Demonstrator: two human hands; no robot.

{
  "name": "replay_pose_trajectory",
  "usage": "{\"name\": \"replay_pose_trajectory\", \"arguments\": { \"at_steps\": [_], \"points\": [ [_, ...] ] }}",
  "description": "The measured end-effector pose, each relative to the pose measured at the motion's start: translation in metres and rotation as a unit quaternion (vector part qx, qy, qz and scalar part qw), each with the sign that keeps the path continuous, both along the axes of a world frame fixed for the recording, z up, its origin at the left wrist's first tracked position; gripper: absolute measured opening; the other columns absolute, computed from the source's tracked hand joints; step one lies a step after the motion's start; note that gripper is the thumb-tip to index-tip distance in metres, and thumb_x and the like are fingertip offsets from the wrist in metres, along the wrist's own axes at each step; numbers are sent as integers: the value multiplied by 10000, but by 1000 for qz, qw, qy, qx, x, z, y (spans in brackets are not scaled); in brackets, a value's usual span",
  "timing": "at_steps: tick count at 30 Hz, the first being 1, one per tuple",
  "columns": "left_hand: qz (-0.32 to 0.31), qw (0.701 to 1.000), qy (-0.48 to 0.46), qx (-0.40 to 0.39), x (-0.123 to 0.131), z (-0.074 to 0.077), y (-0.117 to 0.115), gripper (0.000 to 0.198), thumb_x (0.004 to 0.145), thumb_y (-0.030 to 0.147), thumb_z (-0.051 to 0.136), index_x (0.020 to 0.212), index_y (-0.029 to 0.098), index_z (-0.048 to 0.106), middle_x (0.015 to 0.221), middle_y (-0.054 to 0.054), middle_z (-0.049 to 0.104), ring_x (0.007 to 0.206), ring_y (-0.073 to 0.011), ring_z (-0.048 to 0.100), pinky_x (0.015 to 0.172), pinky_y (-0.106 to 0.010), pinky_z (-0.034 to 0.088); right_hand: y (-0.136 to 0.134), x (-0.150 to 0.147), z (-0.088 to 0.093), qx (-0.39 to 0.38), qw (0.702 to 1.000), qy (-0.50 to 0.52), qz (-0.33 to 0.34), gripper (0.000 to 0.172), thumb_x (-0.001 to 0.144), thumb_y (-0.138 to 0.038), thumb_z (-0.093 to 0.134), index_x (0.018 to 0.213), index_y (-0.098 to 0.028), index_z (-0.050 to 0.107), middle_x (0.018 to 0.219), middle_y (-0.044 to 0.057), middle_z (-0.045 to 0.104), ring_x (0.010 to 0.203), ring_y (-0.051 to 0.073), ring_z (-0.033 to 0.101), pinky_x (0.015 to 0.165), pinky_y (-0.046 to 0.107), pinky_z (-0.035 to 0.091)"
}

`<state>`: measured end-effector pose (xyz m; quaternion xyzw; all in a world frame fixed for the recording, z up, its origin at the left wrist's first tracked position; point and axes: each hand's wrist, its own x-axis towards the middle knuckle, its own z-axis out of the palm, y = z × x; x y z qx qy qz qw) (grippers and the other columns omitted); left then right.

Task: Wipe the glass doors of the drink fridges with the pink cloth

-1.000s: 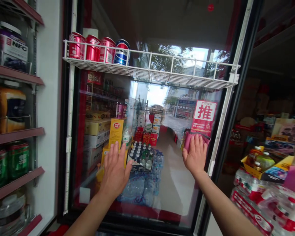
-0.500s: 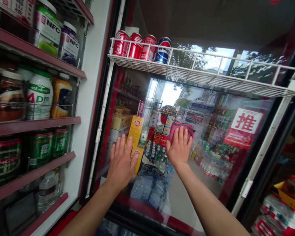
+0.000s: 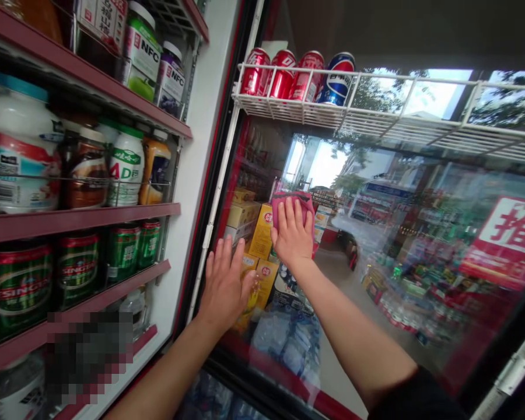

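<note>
My right hand [image 3: 294,239] presses a pink cloth [image 3: 280,202] flat against the glass door [image 3: 367,192], just under the wire rack. The cloth shows above and beside the fingers; the palm hides the rest. Lower and to the left, my left hand [image 3: 227,283] is spread with nothing in it, near the door's left frame. Whether its palm touches the glass I cannot tell. Boxes and bottles appear through or reflected in the pane behind both hands.
A white wire rack [image 3: 376,119] on the door holds red cans [image 3: 283,74] and a blue can [image 3: 336,79]. Fridge shelves [image 3: 126,216] with bottles and cans stand close on the left. A red and white sticker [image 3: 507,242] is at the right.
My right hand has slid the cloth left across the glass, closer to my left hand. The view has swung left, bringing more of the shelves into sight.
</note>
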<state>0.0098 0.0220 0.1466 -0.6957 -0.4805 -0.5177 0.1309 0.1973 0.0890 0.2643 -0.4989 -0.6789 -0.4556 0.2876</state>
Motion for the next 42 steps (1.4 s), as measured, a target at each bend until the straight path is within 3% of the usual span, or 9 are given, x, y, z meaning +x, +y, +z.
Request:
{"name": "replay_pose_trajectory", "arguments": {
  "at_steps": [5,8,16,19,23,30,35,38,42],
  "points": [
    [22,1000,5,-2,-10,-7,4,703,1113,414,475,1753,180,303,1853,-195,213,1727,-390,218,1347,-677,303,21,-47,4,-51,997,-21,47,776,1072,-327,555,1768,-117,283,1871,129,151,1743,346,165,1410,638,101],
    [37,999,10,-18,-17,-12,4,709,1115,429,470,1758,182,299,1854,-190,213,1724,-397,224,1344,-683,306,36,-76,-5,-81,992,-38,85,783,1069,-295,551,1767,-90,264,1870,148,130,1748,351,148,1410,648,105],
    [60,997,9,-41,-29,-33,4,727,1107,431,492,1765,192,296,1853,-194,209,1723,-405,223,1348,-687,293,61,-108,-84,-176,962,-112,178,714,1081,-230,461,1749,-45,290,1858,168,160,1741,316,197,1423,612,159],
    [61,997,17,-45,-27,-38,5,718,1107,432,490,1755,174,319,1844,-205,234,1722,-407,226,1344,-690,299,55,-91,-105,-199,952,-150,177,692,1094,-259,468,1744,-69,322,1854,144,207,1719,308,267,1425,584,191],
    [56,996,22,-59,-11,-38,6,695,1110,436,475,1732,147,362,1842,-213,238,1709,-427,255,1327,-694,328,29,-46,-105,-171,961,-151,158,763,1076,-283,539,1764,-90,270,1861,125,195,1715,308,264,1423,569,179],
    [-3,998,22,-59,26,-38,-3,708,1114,432,461,1747,144,327,1846,-220,213,1723,-410,218,1345,-683,301,-61,81,-94,-64,993,-96,34,800,1080,-378,588,1780,-167,264,1814,134,364,1697,285,301,1417,527,21],
    [-21,997,8,-67,28,-43,-8,707,1115,439,454,1746,144,329,1848,-218,212,1730,-402,199,1354,-680,284,-110,161,-111,27,995,-61,-73,752,1071,-458,603,1726,-147,402,1734,199,488,1640,344,399,1391,588,132],
    [-18,997,-4,-74,25,-48,-9,714,1117,440,449,1750,138,315,1845,-226,215,1725,-409,210,1351,-682,286,-112,169,-123,55,992,-29,-109,763,1080,-461,561,1725,-96,382,1746,252,443,1639,402,387,1344,656,223],
    [-19,997,-13,-73,20,-55,-12,707,1110,419,462,1748,150,319,1842,-221,234,1726,-398,215,1352,-668,294,-93,136,-132,53,994,6,-97,772,1073,-436,551,1736,-92,356,1758,272,410,1644,434,371,1316,705,228]
  ]
}}
